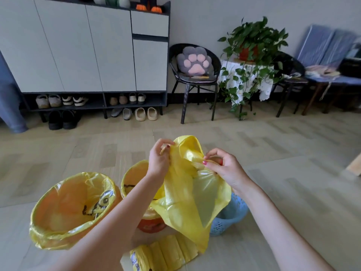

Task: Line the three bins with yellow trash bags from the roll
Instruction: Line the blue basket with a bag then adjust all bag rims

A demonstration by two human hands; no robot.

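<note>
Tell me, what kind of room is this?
Probably the entry or living area of a home. A tall cabinet has shoes lined up underneath, a chair holds a paw-shaped cushion, and a leafy potted plant sits on a small table.

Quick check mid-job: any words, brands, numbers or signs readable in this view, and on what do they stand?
No text can be read.
Roll of yellow bags: dark print on its end label, too blurred to read.
Left orange bin: a dark cartoon figure shows through its liner, no letters.
Middle bin: a pattern on its lower wall, mostly hidden by the left hand's arm and the loose yellow bag.
</note>
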